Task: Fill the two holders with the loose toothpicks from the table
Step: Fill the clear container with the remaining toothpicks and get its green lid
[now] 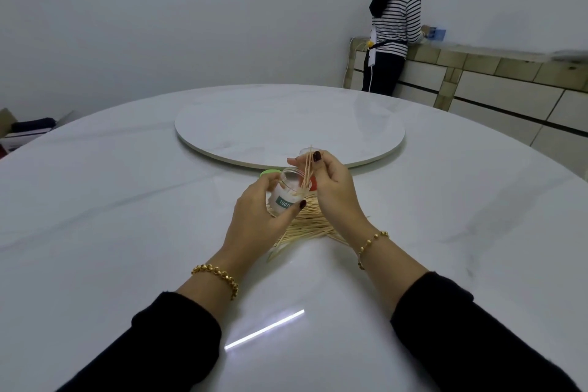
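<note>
From the head camera, my left hand (257, 210) grips the holder (288, 192), a clear jar with a teal label. My thumb lies across its near side and my fingers wrap the far side. I hold it lifted off the table (127, 200) and tilted, its open mouth turned up and to the right. Some pale stuff lies inside it, too blurred to tell apart.

My right hand (331, 188) pinches a few toothpicks (307, 169) between thumb and fingertips. They stand nearly upright, their lower ends in the holder's mouth and their upper ends sticking out above my fingers.

The pile (305, 226) of loose picks lies on the table just under and between my hands, fanning out toward me. A green lid (270, 173) sits on the table just behind the holder, and a red lid (313, 184) shows between the holder and my right hand. Behind my right fingers a second clear jar (304, 151) shows in part, mostly hidden.

Past these lies the round turntable (286, 124) at the table's middle. I wear a gold bracelet (218, 274) on the left wrist, another on the right, and black sleeves.

Far right, a person (394, 29) in a striped top stands facing a tiled counter (477, 73).
</note>
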`<state>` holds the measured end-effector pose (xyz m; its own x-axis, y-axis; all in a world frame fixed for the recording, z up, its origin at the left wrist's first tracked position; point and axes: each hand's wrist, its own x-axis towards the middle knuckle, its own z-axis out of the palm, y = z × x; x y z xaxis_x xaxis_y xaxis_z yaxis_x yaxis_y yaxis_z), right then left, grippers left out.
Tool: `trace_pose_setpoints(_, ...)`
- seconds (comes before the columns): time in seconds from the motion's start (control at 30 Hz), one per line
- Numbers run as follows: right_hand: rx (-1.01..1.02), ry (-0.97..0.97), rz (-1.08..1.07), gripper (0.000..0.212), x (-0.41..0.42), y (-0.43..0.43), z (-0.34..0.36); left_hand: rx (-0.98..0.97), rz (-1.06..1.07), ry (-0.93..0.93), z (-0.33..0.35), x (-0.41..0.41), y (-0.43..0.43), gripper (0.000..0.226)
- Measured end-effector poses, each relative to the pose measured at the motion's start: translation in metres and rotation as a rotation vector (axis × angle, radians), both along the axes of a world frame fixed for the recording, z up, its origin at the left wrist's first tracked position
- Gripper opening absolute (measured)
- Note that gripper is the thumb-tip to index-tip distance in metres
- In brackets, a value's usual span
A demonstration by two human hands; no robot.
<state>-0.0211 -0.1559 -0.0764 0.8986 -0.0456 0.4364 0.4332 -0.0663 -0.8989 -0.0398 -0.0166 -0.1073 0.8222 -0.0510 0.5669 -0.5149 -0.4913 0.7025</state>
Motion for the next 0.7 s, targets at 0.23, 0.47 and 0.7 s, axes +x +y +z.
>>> trace_pose_setpoints(0.23, 0.067, 0.003, 0.022, 0.032, -0.002, -0.002, -0.001, 0.006, -0.001, -0.002, 0.001, -0.001, 0.004, 0.045)
trace_pose_setpoints(0.47, -0.56, -0.062, -0.164, 0.023, -0.002, -0.032, -0.022, -0.007, 0.051, 0.045, 0.001, -0.001, 0.015, 0.052)
trace_pose_setpoints(0.7, -1.03, -0.055, -0.064, 0.032, -0.007, -0.042, -0.023, -0.006, 0.077, 0.052, 0.0, -0.007, 0.025, 0.05)
